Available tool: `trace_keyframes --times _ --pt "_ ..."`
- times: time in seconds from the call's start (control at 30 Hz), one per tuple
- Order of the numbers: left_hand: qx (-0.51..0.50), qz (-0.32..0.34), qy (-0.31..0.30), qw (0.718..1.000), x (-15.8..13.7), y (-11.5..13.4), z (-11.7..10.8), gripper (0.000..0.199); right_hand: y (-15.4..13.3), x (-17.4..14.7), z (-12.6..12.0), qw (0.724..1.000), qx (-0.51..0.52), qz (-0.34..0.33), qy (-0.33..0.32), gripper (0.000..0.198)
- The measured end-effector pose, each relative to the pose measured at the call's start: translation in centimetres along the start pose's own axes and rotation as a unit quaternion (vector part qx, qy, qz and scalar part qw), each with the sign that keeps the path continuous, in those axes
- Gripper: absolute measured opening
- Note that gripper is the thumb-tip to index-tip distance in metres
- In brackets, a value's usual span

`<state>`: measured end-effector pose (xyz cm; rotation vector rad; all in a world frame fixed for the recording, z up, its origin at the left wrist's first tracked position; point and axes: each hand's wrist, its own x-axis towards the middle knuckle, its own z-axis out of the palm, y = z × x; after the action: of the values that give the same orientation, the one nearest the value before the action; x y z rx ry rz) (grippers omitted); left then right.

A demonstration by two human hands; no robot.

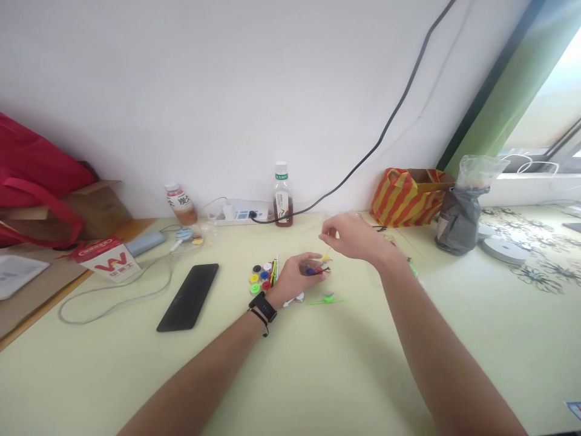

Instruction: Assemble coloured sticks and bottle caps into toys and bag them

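My left hand point(296, 277), with a black watch on its wrist, curls its fingers and thumb round small blue and red pieces point(315, 270), whose exact kind is unclear. Just above and to the right, my right hand point(349, 237) pinches a thin yellow strip point(327, 253) that slants down toward the left hand. Left of my left hand stand round colored pieces point(259, 278) in rows: black, white, yellow, blue, green and red. Thin colored strips point(273, 272) lie beside them. In front of the hands rests a green round piece with a long thin strip point(327, 299). A white piece point(299, 297) is partly hidden by my left hand.
A black flat pad point(188, 297) lies to the left, near a looped grey cable point(113, 289) and a red-and-white box point(109, 260). A drink bottle point(284, 197) and power strip point(240, 213) stand by the wall. Rightward are a striped bag point(408, 197) and a grey bag point(458, 221).
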<state>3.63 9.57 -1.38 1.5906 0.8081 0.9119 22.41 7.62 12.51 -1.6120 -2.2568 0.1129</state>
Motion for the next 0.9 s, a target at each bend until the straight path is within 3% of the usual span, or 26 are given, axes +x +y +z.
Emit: trace_keyframes --times 0.2,0.47,0.7,0.9 --pt "0.033 0.011 0.011 0.999 0.0 0.0 0.1 0.056 -1.6 -0.5 -0.2 0.999 -0.038 0.012 -0.017 0.055" --pt "0.019 0.027 -0.011 0.999 0.0 0.1 0.1 0.054 -1.9 -1.0 -0.4 0.995 -0.021 0.043 -0.085 0.063" --pt "0.057 0.026 0.076 0.995 0.1 -0.1 0.0 0.051 -2.1 -0.4 -1.3 0.997 0.020 0.067 0.028 0.060" --pt "-0.007 0.007 0.067 0.998 0.1 0.0 0.3 0.050 -2.5 0.3 -0.6 0.993 0.102 0.067 0.000 0.059"
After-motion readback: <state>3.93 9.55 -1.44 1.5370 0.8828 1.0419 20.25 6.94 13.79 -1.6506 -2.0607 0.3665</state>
